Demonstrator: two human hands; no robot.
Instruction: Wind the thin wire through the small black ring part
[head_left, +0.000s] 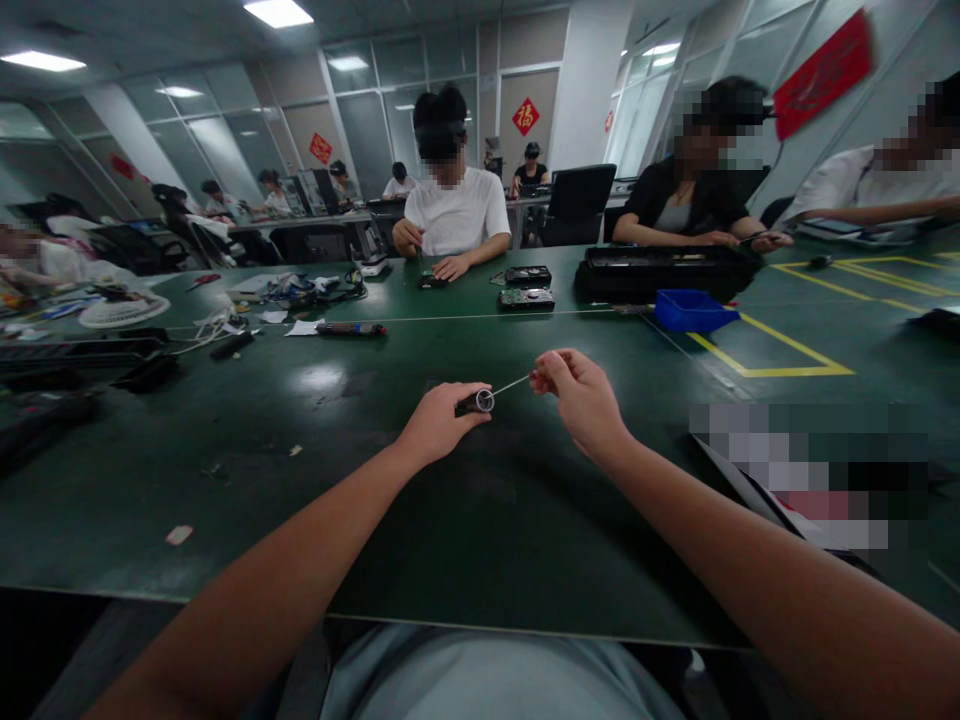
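Near the middle of the green table [300,500], my left hand [442,420] holds a dark cylinder [482,401] between thumb and fingers, its round, light-rimmed end turned to the right. My right hand [581,395] is a little to the right, fingers pinched on the end of a thin light rod [511,385]. The rod slants down to the left, and its other end meets the open end of the cylinder. How deep it reaches inside cannot be made out.
Across the table a person [456,215] handles a small board. Nearby lie hard drives [527,299], a blue bin [691,311], a long black casing [667,270] and a dark tool [351,329]. Cables and parts [307,288] lie at left, a blurred flat item [810,475] at right.
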